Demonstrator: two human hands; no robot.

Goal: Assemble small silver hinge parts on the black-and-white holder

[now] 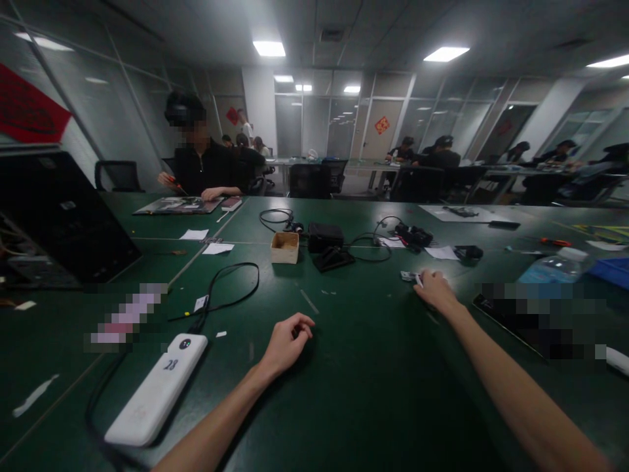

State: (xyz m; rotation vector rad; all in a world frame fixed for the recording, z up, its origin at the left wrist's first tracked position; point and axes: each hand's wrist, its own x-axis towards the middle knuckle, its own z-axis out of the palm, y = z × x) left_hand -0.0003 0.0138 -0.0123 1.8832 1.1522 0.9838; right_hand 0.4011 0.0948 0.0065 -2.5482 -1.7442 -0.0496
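Observation:
My left hand rests on the green tabletop with its fingers loosely curled inward and nothing visible in them. Farther off to the right, my right hand reaches forward, its fingers pressed together on a small white piece. Just left of those fingertips lies a small silvery, flat part; whether it joins the white piece I cannot tell. Beside my left forearm is a white power bank marked 28, with a black cable plugged into its far end.
Ahead stand a small open box, a black case and tangled black cables. At right are a dark flat device and a plastic bottle. A black computer case stands left; a person works opposite.

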